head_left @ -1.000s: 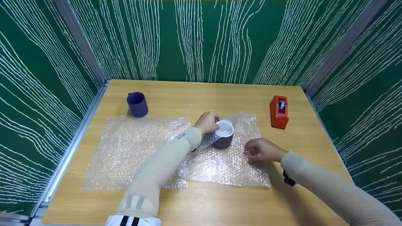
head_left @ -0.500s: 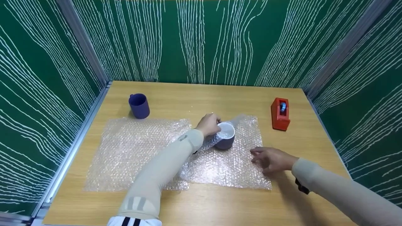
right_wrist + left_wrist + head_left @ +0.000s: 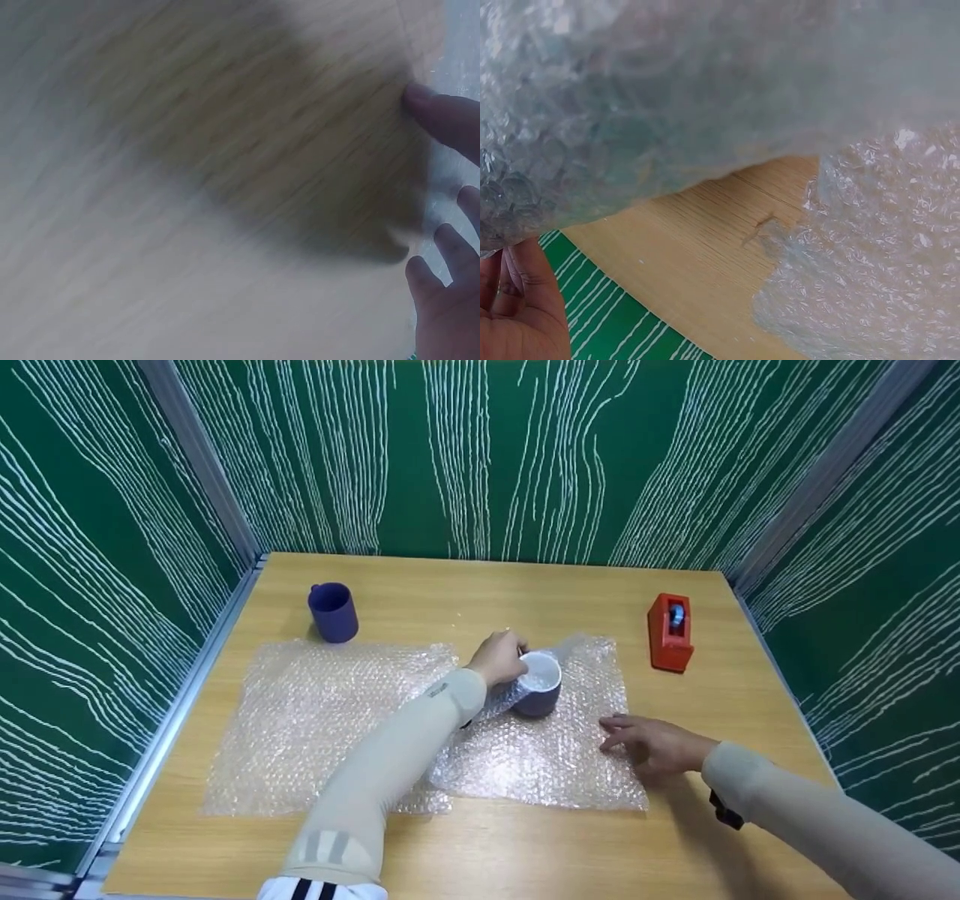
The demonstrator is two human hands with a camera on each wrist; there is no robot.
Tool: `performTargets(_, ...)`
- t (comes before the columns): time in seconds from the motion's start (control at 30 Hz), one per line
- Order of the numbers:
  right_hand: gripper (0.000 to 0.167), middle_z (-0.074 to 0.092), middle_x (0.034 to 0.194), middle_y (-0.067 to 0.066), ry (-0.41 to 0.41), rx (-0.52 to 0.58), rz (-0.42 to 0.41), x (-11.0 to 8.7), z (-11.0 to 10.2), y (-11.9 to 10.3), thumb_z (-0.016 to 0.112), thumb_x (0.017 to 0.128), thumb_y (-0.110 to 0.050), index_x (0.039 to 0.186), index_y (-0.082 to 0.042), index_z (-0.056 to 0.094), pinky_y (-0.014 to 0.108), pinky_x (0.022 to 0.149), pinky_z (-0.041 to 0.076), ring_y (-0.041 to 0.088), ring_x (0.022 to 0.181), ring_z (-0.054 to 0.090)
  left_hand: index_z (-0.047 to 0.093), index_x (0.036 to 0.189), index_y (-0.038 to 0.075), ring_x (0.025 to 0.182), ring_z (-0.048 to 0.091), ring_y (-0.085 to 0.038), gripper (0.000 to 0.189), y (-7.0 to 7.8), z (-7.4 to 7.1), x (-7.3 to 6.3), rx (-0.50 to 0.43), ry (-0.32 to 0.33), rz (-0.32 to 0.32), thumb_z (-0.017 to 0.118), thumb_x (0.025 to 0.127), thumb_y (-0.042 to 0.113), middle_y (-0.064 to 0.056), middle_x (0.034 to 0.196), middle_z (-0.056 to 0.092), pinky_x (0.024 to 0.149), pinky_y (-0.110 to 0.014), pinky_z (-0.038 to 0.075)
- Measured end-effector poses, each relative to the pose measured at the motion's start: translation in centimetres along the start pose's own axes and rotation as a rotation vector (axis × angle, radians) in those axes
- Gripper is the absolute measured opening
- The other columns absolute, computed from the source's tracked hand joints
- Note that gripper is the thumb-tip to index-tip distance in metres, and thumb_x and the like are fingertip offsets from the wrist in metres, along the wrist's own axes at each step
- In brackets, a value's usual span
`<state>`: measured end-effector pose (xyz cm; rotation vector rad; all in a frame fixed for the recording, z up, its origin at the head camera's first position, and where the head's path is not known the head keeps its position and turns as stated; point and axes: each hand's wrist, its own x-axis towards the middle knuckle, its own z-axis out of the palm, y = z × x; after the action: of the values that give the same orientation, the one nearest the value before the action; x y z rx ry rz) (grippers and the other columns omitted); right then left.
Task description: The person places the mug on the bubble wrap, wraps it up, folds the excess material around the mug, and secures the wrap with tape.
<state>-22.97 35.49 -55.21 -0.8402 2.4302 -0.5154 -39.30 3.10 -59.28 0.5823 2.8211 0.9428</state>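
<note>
A dark mug with a white inside (image 3: 538, 690) stands on the right-hand sheet of bubble wrap (image 3: 555, 765). My left hand (image 3: 496, 658) is at its left rim, pinching a raised edge of that sheet, which is pulled up against the mug's left side. In the left wrist view the lifted bubble wrap (image 3: 667, 112) fills the upper part, and the left hand (image 3: 525, 307) grips its lower edge. Near the sheet's right edge, my right hand (image 3: 660, 744) has its fingers spread and holds nothing. The right wrist view shows its fingers (image 3: 442, 124) over that edge.
A second sheet of bubble wrap (image 3: 315, 720) lies flat on the left, partly under the left forearm. Behind it stands a purple mug (image 3: 334, 619). A red tape dispenser (image 3: 670, 634) sits at the right of the wooden table (image 3: 480, 847). Green walls enclose the table.
My right hand has moved right and a little toward me, its curled fingers spreading apart. My left hand keeps its grip on the bubble wrap beside the mug.
</note>
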Motion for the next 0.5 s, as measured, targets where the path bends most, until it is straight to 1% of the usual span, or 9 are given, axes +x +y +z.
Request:
performTargets(0.03, 0.061, 0.041, 0.172, 0.023, 0.005, 0.023, 0.006, 0.1, 0.0, 0.1, 0.08, 0.083, 0.006, 0.134, -0.027, 0.078, 0.077, 0.124, 0.03, 0.056, 0.158, 0.033, 0.078, 0.089, 0.022, 0.082, 0.064, -0.015, 0.014, -1.1, 1.0, 0.9, -0.008, -0.003, 0.002, 0.078, 0.078, 0.015, 0.006, 0.086, 0.072, 0.08, -0.04, 0.056)
performTargets(0.07, 0.054, 0.042, 0.171, 0.023, 0.011, 0.047, 0.01, 0.2, 0.0, 0.1, 0.08, 0.085, 0.005, 0.128, -0.029, 0.081, 0.077, 0.123, 0.031, 0.056, 0.158, 0.035, 0.079, 0.09, 0.022, 0.084, 0.064, -0.016, 0.015, -1.2, 1.1, 1.1, -0.01, -0.016, -0.001, 0.077, 0.079, 0.013, 0.005, 0.087, 0.073, 0.082, -0.038, 0.057)
performTargets(0.1, 0.047, 0.044, 0.17, 0.023, 0.017, 0.066, 0.009, 0.2, 0.0, 0.1, 0.08, 0.087, 0.003, 0.121, -0.029, 0.083, 0.077, 0.123, 0.033, 0.057, 0.157, 0.036, 0.078, 0.09, 0.023, 0.083, 0.064, -0.015, 0.014, -1.4, 1.3, 1.2, -0.003, -0.003, 0.005, 0.077, 0.078, 0.015, 0.006, 0.087, 0.073, 0.08, -0.039, 0.056)
performTargets(0.13, 0.04, 0.045, 0.169, 0.024, 0.023, 0.087, 0.004, 0.3, 0.0, 0.1, 0.081, 0.088, 0.002, 0.114, -0.029, 0.085, 0.077, 0.122, 0.034, 0.057, 0.156, 0.037, 0.079, 0.09, 0.021, 0.084, 0.065, -0.017, 0.014, -1.0, 1.0, 0.9, 0.003, -0.009, 0.005, 0.077, 0.078, 0.014, 0.004, 0.088, 0.073, 0.08, -0.041, 0.057)
performTargets(0.17, 0.035, 0.047, 0.168, 0.025, 0.03, 0.109, -0.006, 0.3, -0.1, 0.1, 0.082, 0.089, 0.001, 0.108, -0.028, 0.086, 0.077, 0.122, 0.034, 0.057, 0.155, 0.038, 0.078, 0.089, 0.019, 0.083, 0.064, -0.018, 0.014, -0.6, 0.6, 0.4, 0.011, 0.005, 0.016, 0.075, 0.077, 0.012, 0.003, 0.087, 0.072, 0.077, -0.042, 0.056)
performTargets(0.23, 0.025, 0.051, 0.164, 0.028, 0.046, 0.135, -0.033, 0.4, -0.3, 0.0, 0.084, 0.089, -0.002, 0.098, -0.025, 0.087, 0.078, 0.12, 0.035, 0.058, 0.152, 0.042, 0.078, 0.089, 0.017, 0.083, 0.065, -0.02, 0.013, 1.0, -1.1, -1.0, 0.0, -0.016, 0.013, 0.075, 0.079, 0.01, 0.001, 0.088, 0.073, 0.078, -0.043, 0.057)
performTargets(0.3, 0.016, 0.054, 0.16, 0.029, 0.06, 0.149, -0.058, 0.4, -0.5, 0.0, 0.085, 0.091, -0.006, 0.094, -0.022, 0.087, 0.078, 0.119, 0.034, 0.059, 0.15, 0.046, 0.078, 0.089, 0.014, 0.082, 0.064, -0.02, 0.012, 2.5, -2.6, -2.5, -0.012, -0.018, 0.013, 0.074, 0.079, 0.007, -0.001, 0.085, 0.072, 0.077, -0.041, 0.056)
performTargets(0.4, 0.008, 0.064, 0.151, 0.028, 0.09, 0.157, -0.085, 0.5, -0.8, 0.0, 0.084, 0.094, -0.012, 0.096, -0.019, 0.087, 0.076, 0.117, 0.039, 0.057, 0.144, 0.054, 0.079, 0.093, 0.011, 0.083, 0.063, -0.02, 0.013, 4.4, -4.4, -4.4, -0.031, -0.037, -0.001, 0.073, 0.083, 0.005, -0.001, 0.085, 0.072, 0.078, -0.035, 0.055)
performTargets(0.5, 0.008, 0.076, 0.134, 0.021, 0.107, 0.19, -0.09, 0.7, -1.2, -0.1, 0.081, 0.097, -0.012, 0.103, -0.014, 0.086, 0.062, 0.115, 0.053, 0.047, 0.13, 0.068, 0.08, 0.097, 0.009, 0.082, 0.06, -0.018, 0.015, 4.9, -4.8, -5.1, -0.022, -0.026, -0.01, 0.072, 0.085, 0.004, 0.0, 0.086, 0.07, 0.078, -0.033, 0.052)
